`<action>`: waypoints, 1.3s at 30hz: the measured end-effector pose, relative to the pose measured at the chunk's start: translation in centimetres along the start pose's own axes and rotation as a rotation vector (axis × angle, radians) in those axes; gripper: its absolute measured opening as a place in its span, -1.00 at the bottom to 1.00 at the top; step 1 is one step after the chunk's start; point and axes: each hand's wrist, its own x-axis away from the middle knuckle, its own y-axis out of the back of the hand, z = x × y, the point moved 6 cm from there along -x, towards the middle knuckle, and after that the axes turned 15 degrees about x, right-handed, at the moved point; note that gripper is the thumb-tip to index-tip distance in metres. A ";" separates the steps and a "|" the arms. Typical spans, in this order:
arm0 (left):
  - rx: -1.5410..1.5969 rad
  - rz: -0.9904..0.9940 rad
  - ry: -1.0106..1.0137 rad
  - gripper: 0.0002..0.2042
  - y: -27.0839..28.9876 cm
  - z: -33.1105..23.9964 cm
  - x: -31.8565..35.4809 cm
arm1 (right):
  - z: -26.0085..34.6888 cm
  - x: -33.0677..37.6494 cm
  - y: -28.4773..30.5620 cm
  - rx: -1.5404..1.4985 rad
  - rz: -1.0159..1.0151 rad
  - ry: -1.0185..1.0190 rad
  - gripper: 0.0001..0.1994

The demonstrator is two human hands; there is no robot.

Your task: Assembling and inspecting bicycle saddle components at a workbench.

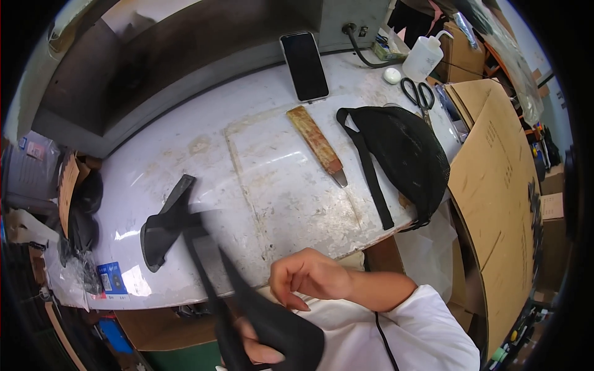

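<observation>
Near edge, left hand (255, 347): fingers closed around a black piece (300, 340), blurred, its strips stretching far and left over the tabletop (291, 216).
Near edge, right hand (315, 279): fingers loosely bent, half open, nothing visible in them, just right of the black piece.
Left, dark band (156, 241): overlapped by the strips; cannot tell if joined.
Middle, knife (317, 143): blade toward near.
Far, phone (305, 67): face up.
Right, bag (402, 154): scissors (419, 96) just beyond.

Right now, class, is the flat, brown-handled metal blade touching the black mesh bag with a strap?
Apart: the head view shows bare white tabletop between the flat, brown-handled metal blade and the black mesh bag's strap.
</observation>
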 end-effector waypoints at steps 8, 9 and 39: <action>-0.189 -0.662 -0.468 -0.52 2.6 -3.1 -0.7 | 1.3 1.1 0.1 0.834 -0.348 0.102 -0.63; -0.298 -0.697 -0.590 -0.58 1.4 -4.4 -2.2 | 1.3 0.7 0.2 0.831 -0.343 0.107 -0.63; 0.066 -0.755 -0.638 -0.37 3.5 -0.9 -3.2 | 2.8 -0.3 1.5 1.114 -0.739 0.215 -0.85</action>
